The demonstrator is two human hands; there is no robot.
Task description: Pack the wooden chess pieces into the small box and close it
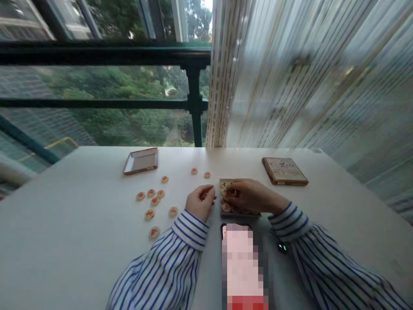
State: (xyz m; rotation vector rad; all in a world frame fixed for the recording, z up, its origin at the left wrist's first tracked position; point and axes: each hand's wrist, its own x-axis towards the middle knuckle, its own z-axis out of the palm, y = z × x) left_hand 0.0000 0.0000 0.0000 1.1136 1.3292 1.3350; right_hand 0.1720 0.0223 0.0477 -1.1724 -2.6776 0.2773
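Observation:
A small open box [223, 186] with round wooden game pieces in it lies at the middle of the white table [80, 249]. My right hand [250, 196] lies over the box, fingers curled onto a piece inside it. My left hand [200, 201] rests just left of the box, fingers closed around what looks like a piece. Several loose round pieces [155, 201] with red marks are scattered to the left, and two more pieces [200, 173] lie behind the box.
A shallow box lid [141, 161] lies at the back left. A flat decorated box [284, 170] sits at the back right. A phone [240, 258] lies near the front edge, a small black device [282, 247] beside it. Window railing and curtain stand behind the table.

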